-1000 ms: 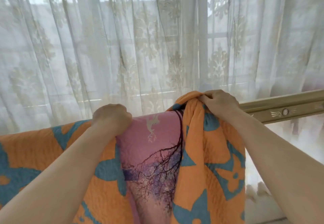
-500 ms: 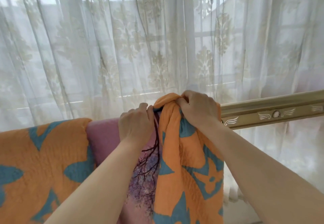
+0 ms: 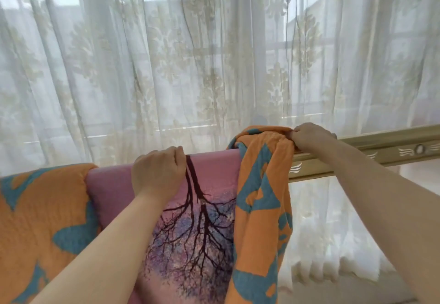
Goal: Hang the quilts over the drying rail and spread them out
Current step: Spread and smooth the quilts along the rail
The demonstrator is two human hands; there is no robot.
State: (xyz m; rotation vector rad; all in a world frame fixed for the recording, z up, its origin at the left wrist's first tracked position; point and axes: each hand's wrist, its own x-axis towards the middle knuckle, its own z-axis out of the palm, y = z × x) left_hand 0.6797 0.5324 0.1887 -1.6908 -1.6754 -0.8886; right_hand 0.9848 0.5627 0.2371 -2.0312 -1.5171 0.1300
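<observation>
Orange and teal cloth fills the lower part of the head view: the orange quilt [image 3: 42,208] lies flat over the rail [image 3: 381,151] at 8 o'clock, then reappears as a gathered rope of fabric hanging at 5 o'clock. Between the two stretches the pink quilt [image 3: 112,184], printed with a dark tree, drapes over the same rail at 6 o'clock. The left hand [image 3: 158,175] has its fingers curled over the pink quilt's top fold, a closed grip pinning it on the rail. The right hand [image 3: 309,137], at 3 o'clock, pinches the bunched top of the orange quilt against the rail, its grip also closed on cloth. A lace curtain [image 3: 190,65] hangs behind. The quilts look soft, padded and fairly heavy, so they should sag and drag rather than slide freely; I would take hold along the top edge at the rail, where the weight balances, and draw the bunch sideways in short pulls while the other hand anchors the cloth. Half a second ago both hands were nearly touching at the gathered fabric. Now the right hand has carried it toward 3 o'clock, the hands are well apart, and more of the pink quilt shows.
</observation>
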